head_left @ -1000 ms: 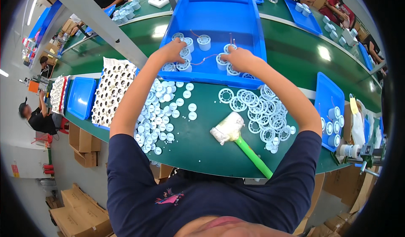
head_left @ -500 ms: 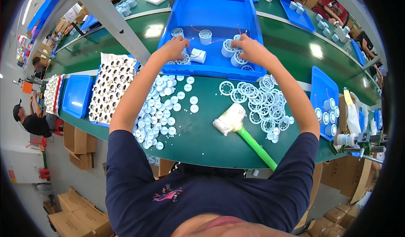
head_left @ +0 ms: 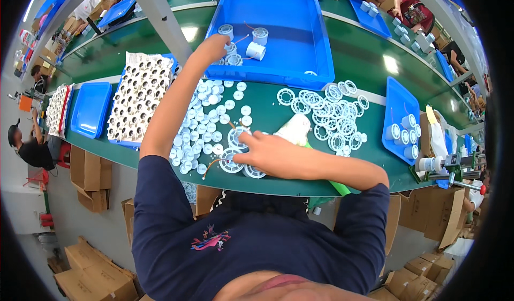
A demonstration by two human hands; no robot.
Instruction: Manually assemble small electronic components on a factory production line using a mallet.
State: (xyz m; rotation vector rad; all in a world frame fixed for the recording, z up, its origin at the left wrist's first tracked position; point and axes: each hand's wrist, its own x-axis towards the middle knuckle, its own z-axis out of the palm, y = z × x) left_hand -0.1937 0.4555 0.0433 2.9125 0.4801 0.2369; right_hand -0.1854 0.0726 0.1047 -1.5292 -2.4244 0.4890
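Judged snag-and-tumble risk, table's near edge [head_left: 278, 187].
Found leads [head_left: 210, 166] jutting from cylinders [head_left: 230, 162] at right hand [head_left: 270, 155]; could not tell its grip, nor left hand's [head_left: 215, 48].

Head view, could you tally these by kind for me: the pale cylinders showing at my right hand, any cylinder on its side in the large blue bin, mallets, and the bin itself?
Cylinders showing at your right hand: 3
Cylinder on its side: 1
Mallet: 1
Large blue bin: 1
Total: 6
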